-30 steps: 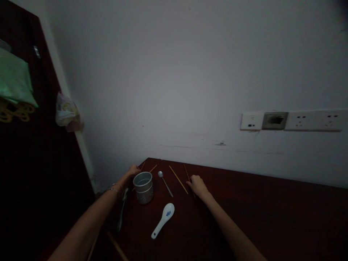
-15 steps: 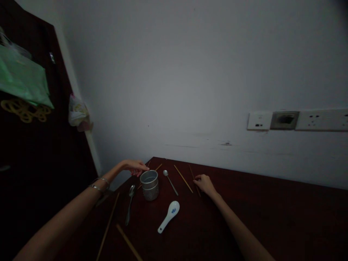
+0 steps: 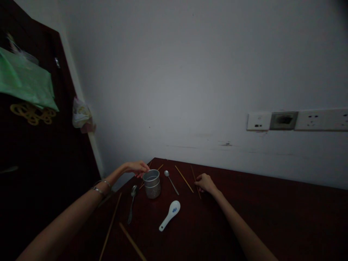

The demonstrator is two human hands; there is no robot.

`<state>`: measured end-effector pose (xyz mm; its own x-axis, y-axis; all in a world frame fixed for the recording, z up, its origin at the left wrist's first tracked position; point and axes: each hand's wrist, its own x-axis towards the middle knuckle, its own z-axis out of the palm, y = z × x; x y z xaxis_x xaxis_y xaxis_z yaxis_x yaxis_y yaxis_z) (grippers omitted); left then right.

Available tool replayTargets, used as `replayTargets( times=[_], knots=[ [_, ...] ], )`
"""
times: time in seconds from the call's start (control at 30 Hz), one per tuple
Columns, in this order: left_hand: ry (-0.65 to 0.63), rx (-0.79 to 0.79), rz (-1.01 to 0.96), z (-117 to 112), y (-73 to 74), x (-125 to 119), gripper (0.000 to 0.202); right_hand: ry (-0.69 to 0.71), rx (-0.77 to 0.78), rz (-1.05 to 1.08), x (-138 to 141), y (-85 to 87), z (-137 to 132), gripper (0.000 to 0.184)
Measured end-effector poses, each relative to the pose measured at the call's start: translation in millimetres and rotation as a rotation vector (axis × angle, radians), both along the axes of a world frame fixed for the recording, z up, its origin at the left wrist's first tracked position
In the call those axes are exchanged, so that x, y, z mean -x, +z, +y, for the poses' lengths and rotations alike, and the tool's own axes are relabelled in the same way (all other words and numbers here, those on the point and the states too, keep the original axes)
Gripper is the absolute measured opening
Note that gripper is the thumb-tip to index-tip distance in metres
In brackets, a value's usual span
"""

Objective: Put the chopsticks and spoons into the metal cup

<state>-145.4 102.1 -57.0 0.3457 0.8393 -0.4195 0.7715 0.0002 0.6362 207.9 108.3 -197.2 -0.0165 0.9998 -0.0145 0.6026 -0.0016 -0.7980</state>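
My left hand (image 3: 139, 169) is at the far left edge of the table, its fingers closed on a thin chopstick (image 3: 150, 164) beside the rim of a grey metal cup (image 3: 152, 189). The cup stands upright, partly hiding another chopstick (image 3: 161, 167) behind it. My right hand (image 3: 205, 182) pinches a dark chopstick (image 3: 193, 173) lying on the table. Between the hands lie a small metal spoon (image 3: 172, 185) and a yellowish chopstick (image 3: 184, 179). Nearer to me are a white soup spoon (image 3: 170, 215) with a blue mark and a metal spoon (image 3: 131, 208).
Two more chopsticks, one on the left (image 3: 111, 225) and one at the front (image 3: 132, 242), lie on the dark red table (image 3: 272, 214). A wall (image 3: 190, 90) with sockets (image 3: 311, 120) rises behind it. Bags hang by a dark door (image 3: 49, 152) on the left.
The view has shifted slightly, so things on the left appear a little further right. Both hands keep almost the same places, and the items on the table lie as before.
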Motion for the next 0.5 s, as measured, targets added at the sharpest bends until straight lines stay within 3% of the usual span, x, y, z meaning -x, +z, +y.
replayTargets(
  times=[0.2, 0.5],
  knots=[
    [-0.019, 0.001, -0.035, 4.9, -5.7, 2.1, 0.023, 0.046, 0.076, 0.037, 5.1, 6.8, -4.8, 0.008],
    [0.092, -0.025, -0.190, 3.5, -9.1, 3.8, 0.017, 0.111, 0.152, 0.012, 5.9, 13.7, -8.2, 0.006]
  ],
)
